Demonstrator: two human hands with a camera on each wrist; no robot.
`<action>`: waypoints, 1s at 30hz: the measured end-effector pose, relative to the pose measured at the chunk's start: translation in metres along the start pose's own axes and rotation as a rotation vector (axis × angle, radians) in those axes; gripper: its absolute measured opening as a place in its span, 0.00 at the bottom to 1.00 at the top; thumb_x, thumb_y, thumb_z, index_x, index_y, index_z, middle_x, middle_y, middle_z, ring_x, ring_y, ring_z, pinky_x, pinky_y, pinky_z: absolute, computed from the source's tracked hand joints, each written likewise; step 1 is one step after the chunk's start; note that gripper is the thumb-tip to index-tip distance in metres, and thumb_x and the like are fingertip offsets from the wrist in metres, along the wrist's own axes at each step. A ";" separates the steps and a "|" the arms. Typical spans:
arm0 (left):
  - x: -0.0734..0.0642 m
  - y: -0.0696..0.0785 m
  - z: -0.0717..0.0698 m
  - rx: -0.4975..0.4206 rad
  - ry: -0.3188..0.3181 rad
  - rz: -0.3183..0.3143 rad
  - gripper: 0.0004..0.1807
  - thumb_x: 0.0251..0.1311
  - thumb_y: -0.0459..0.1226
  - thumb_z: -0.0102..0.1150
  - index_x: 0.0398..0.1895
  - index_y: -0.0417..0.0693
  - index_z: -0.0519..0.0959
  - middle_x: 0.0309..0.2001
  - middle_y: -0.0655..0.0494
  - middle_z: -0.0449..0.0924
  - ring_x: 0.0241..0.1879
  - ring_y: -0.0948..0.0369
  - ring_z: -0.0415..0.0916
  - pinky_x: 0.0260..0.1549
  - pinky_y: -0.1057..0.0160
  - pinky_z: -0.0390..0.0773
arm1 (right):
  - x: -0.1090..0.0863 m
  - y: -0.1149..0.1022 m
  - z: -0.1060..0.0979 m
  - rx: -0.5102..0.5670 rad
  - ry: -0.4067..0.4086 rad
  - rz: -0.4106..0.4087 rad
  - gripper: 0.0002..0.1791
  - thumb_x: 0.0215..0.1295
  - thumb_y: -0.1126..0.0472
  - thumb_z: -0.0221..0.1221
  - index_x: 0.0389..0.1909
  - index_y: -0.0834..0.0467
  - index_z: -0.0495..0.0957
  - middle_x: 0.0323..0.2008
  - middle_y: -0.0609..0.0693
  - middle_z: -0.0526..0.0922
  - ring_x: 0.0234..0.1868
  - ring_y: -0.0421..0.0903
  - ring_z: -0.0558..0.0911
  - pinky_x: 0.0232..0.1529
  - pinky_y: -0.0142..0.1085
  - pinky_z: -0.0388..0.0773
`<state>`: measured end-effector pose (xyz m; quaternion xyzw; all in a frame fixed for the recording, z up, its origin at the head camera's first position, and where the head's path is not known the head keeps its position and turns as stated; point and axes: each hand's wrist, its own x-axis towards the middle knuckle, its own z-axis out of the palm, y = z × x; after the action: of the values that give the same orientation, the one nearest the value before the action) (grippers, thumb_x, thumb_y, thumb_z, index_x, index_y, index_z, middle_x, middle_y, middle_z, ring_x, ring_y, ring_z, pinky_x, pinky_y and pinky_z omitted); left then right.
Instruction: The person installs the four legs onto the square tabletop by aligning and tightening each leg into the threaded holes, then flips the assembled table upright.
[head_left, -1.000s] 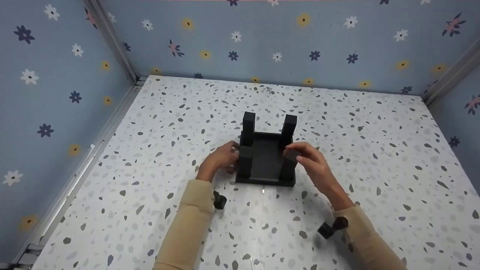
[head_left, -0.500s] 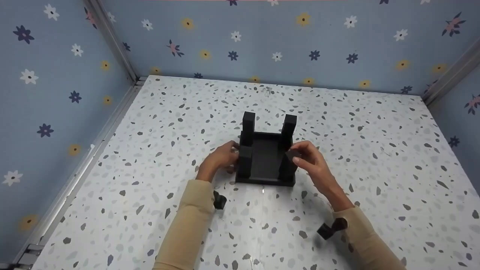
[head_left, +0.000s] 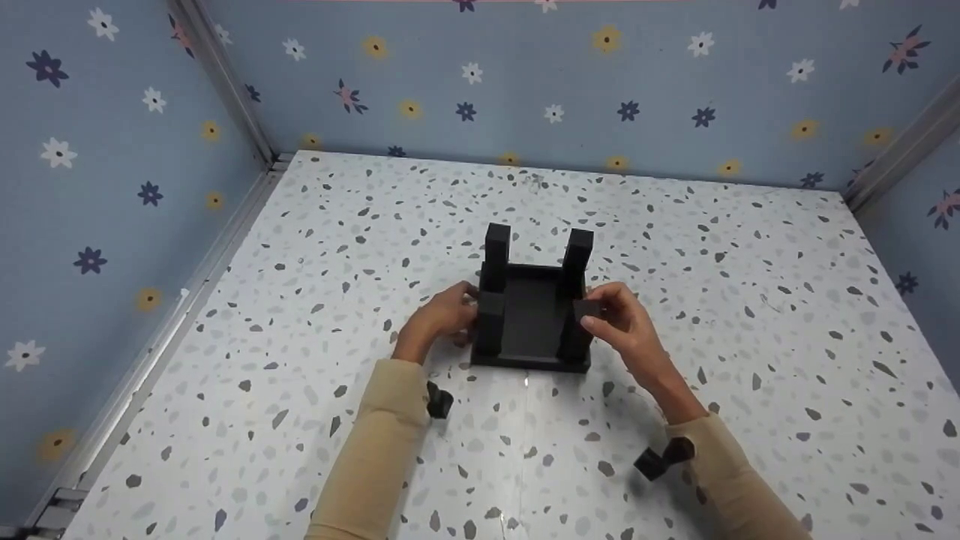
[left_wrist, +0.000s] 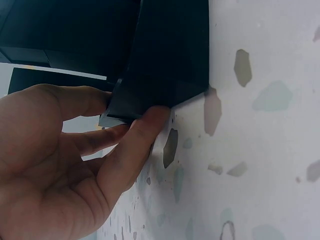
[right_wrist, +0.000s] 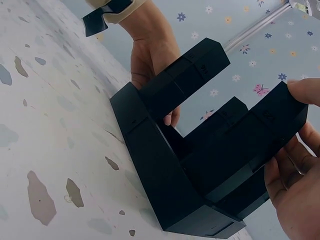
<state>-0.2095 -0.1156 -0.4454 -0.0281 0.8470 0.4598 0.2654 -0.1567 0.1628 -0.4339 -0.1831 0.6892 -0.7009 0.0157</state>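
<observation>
A black square tray-like base (head_left: 529,364) with a raised rim lies on the tabletop, with black square posts standing up at its corners. My left hand (head_left: 446,311) grips the base's left side; in the left wrist view its thumb and fingers (left_wrist: 131,155) close on the black edge. With thumb and fingertips, my right hand (head_left: 628,328) pinches the top of the near right post (head_left: 587,310). In the right wrist view this post (right_wrist: 265,125) stands on the base within the rim. Whether its foot is fully seated is hidden. The near left post (head_left: 491,322) stands upright.
Two far posts (head_left: 498,251) rise at the back corners. The speckled white tabletop (head_left: 750,300) spreads around the base. Blue flowered panels (head_left: 540,75) wall the back and sides, with metal rails at the corners. A small black camera (head_left: 439,401) is on each wrist.
The post in my right hand has turned from slanted to squared with the base, and its top has shifted slightly right. My left hand and the base have stayed in place.
</observation>
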 end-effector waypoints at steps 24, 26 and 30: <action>-0.001 0.001 -0.002 0.029 -0.008 0.003 0.21 0.68 0.38 0.46 0.64 0.47 0.65 0.42 0.45 0.79 0.37 0.55 0.79 0.32 0.60 0.81 | 0.008 0.002 -0.008 0.183 -0.248 -0.093 0.20 0.70 0.70 0.41 0.59 0.75 0.66 0.53 0.62 0.77 0.58 0.53 0.75 0.64 0.39 0.66; -0.001 0.001 -0.002 0.022 -0.009 0.001 0.21 0.68 0.38 0.45 0.64 0.48 0.65 0.42 0.46 0.79 0.37 0.55 0.79 0.32 0.61 0.81 | 0.008 0.002 -0.008 0.192 -0.274 -0.095 0.21 0.70 0.70 0.40 0.59 0.76 0.66 0.53 0.63 0.78 0.58 0.53 0.76 0.65 0.40 0.65; -0.001 0.000 -0.001 0.029 -0.008 0.005 0.21 0.68 0.38 0.46 0.64 0.48 0.65 0.42 0.46 0.79 0.38 0.56 0.78 0.32 0.61 0.80 | 0.009 0.004 -0.008 0.192 -0.282 -0.091 0.21 0.69 0.71 0.39 0.58 0.76 0.67 0.51 0.62 0.79 0.57 0.52 0.77 0.64 0.39 0.66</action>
<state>-0.2092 -0.1163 -0.4446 -0.0205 0.8526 0.4481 0.2681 -0.1680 0.1682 -0.4356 -0.3083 0.6010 -0.7309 0.0977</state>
